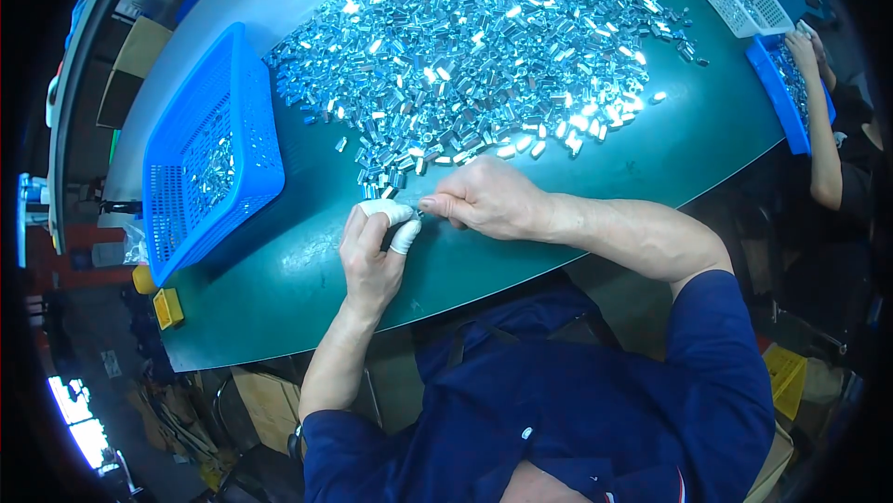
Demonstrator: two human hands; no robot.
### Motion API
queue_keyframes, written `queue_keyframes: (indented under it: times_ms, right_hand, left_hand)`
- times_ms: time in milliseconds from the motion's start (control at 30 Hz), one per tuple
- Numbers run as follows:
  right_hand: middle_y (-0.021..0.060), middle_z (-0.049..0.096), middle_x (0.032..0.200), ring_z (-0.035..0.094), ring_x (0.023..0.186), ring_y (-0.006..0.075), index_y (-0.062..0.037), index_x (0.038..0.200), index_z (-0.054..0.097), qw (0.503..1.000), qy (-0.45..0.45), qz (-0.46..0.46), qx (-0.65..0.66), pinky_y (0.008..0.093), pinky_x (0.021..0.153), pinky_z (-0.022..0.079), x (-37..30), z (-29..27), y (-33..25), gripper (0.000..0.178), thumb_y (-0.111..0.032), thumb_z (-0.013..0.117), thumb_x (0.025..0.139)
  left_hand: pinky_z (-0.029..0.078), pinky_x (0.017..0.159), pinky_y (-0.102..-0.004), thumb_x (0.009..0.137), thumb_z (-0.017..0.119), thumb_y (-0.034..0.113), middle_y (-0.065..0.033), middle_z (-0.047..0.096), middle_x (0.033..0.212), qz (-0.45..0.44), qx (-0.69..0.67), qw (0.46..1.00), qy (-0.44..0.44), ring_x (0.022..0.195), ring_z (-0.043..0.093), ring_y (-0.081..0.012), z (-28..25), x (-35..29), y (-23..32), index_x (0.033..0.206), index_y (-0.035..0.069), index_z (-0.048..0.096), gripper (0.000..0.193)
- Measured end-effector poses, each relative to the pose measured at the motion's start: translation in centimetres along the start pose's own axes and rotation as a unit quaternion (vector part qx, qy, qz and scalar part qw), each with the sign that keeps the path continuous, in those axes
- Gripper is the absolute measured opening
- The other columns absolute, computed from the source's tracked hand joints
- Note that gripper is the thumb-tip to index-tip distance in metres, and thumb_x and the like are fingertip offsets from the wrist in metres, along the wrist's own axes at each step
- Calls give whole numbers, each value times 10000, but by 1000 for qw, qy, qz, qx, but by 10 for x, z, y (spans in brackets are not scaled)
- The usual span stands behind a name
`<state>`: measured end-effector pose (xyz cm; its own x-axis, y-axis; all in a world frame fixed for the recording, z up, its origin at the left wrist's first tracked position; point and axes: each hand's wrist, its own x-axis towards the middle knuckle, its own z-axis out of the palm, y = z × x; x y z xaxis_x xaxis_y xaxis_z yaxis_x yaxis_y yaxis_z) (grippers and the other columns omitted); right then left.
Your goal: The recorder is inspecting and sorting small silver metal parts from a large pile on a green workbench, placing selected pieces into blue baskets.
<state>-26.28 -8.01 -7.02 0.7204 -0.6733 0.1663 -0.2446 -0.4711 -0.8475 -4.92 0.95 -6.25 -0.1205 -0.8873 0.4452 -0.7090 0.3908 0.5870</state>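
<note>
My left hand (369,266) is closed in a pinch, with white wraps on its thumb and forefinger. Between those fingertips sits a small shiny metal piece (418,214), mostly hidden. My right hand (488,200) comes in from the right with curled fingers, thumb and forefinger pressed together right beside that piece. Whatever those right fingers hold is too small to make out. Just beyond both hands spreads a large heap of small silvery metal cylinders (502,57), its near tip almost reaching my left fingers.
A blue perforated basket (265,145) with some metal parts stands on the green table (307,303) at left. At far right are a white basket (765,10) and a blue tray (791,131), where another person's hands (806,46) work. A small yellow box (168,309) sits at the table's left edge.
</note>
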Motion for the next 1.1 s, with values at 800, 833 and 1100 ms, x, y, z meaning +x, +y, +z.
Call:
queue_keyframes:
  times_ms: [800,833,1100]
  right_hand:
    - [89,697,653,680,585,212,-44,814,727,979,139,8,149,357,578,511,-4,-15,-9,367,-310,611,1038]
    - [89,697,653,680,585,212,-44,814,727,979,137,7,150,357,578,511,-2,-13,-9,367,-310,611,1038]
    - [56,697,683,641,565,119,-20,876,738,985,128,2,115,286,537,499,-4,-13,-4,320,-270,625,1041]
  left_hand:
    - [549,840,-406,855,778,16,-129,705,1064,107,289,948,78,988,678,-296,-88,48,-15,1110,42,741,259]
    - [550,835,-406,839,780,16,-128,701,1057,112,274,954,45,986,676,-301,-73,38,-16,1113,52,743,279]
    - [537,775,-416,809,799,46,-118,681,957,10,163,983,-79,904,662,-316,-40,23,-35,1033,55,726,236]
